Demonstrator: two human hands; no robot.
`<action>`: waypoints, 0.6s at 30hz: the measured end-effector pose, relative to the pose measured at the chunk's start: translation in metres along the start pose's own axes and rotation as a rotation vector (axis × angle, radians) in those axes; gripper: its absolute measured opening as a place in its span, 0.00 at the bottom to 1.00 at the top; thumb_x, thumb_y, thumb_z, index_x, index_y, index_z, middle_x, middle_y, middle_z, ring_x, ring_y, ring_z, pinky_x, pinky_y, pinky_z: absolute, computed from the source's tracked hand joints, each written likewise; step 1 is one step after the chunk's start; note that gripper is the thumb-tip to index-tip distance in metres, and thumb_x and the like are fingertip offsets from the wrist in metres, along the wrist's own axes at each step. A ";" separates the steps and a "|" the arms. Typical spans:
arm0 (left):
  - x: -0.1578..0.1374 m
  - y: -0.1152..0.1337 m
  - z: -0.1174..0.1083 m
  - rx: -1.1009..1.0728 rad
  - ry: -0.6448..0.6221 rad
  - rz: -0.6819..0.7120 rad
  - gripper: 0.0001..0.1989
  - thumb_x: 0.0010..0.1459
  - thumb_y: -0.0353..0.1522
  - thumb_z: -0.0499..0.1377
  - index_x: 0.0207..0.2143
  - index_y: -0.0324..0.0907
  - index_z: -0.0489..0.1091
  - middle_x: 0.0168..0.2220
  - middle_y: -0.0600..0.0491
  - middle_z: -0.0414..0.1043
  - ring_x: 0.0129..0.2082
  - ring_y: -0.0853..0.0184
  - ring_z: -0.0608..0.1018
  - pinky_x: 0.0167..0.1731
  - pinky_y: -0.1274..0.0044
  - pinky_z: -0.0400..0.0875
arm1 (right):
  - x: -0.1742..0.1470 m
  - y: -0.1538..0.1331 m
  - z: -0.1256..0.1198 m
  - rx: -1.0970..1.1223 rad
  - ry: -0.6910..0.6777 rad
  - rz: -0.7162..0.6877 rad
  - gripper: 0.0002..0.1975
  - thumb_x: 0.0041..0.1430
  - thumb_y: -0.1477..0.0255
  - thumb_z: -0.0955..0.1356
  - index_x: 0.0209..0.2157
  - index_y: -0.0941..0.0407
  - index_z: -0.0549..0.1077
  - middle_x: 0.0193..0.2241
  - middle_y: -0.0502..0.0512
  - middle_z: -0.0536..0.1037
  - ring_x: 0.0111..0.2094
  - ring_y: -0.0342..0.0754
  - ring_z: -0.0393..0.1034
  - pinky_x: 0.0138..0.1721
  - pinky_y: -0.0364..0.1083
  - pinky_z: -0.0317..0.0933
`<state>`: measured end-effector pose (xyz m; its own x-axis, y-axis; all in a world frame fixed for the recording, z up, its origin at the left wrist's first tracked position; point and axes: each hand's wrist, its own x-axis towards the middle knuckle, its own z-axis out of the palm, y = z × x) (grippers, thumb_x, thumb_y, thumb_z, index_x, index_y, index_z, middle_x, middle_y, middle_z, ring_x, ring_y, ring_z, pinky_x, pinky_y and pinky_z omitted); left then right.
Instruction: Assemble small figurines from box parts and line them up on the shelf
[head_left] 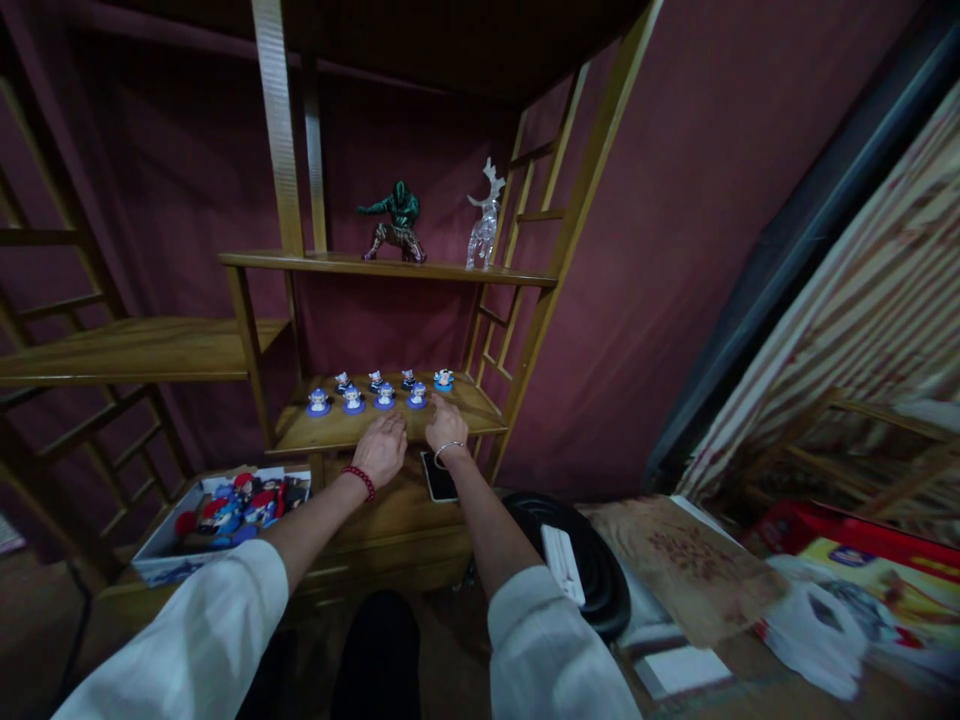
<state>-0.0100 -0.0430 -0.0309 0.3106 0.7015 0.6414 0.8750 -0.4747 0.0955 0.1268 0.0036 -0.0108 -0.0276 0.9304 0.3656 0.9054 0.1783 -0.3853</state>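
Small figurines with purple bases form a front row on the lower shelf. Behind them stand a few darker figurines, with a blue-based figurine at the right end. My left hand rests at the shelf's front edge, fingers stretched forward and nothing visible in them. My right hand is just right of it, its index finger extended close to the rightmost purple-based figurine. Whether that finger touches it, I cannot tell.
On the upper shelf stand a green figure and a clear deer ornament. A box of colourful figurines sits lower left. Below my hands lies a dark phone-like slab. A black round stool and plastic bag are right.
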 end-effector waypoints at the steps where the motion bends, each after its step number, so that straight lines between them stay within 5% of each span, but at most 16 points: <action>1: -0.002 0.000 -0.001 -0.003 -0.002 -0.002 0.18 0.57 0.30 0.42 0.45 0.34 0.65 0.46 0.42 0.68 0.50 0.61 0.67 0.51 0.64 0.60 | -0.002 0.000 -0.001 0.015 0.006 0.006 0.30 0.48 0.81 0.61 0.55 0.52 0.56 0.47 0.53 0.69 0.51 0.47 0.58 0.48 0.44 0.55; 12: -0.023 -0.005 -0.023 0.063 0.008 -0.087 0.18 0.56 0.30 0.43 0.44 0.34 0.66 0.47 0.41 0.68 0.49 0.60 0.67 0.49 0.66 0.60 | -0.031 -0.011 -0.004 0.208 0.095 -0.098 0.21 0.52 0.82 0.56 0.44 0.53 0.66 0.40 0.46 0.74 0.45 0.41 0.64 0.48 0.39 0.55; 18: -0.031 -0.020 -0.034 0.182 0.067 -0.202 0.17 0.56 0.32 0.45 0.43 0.36 0.67 0.46 0.43 0.69 0.47 0.58 0.68 0.45 0.65 0.63 | -0.036 -0.046 0.006 0.254 -0.024 -0.215 0.20 0.49 0.83 0.58 0.42 0.53 0.66 0.40 0.48 0.74 0.42 0.41 0.66 0.45 0.39 0.57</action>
<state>-0.0497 -0.0732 -0.0273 0.1029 0.7324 0.6731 0.9709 -0.2212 0.0922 0.0835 -0.0361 -0.0116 -0.2194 0.8694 0.4428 0.7430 0.4430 -0.5016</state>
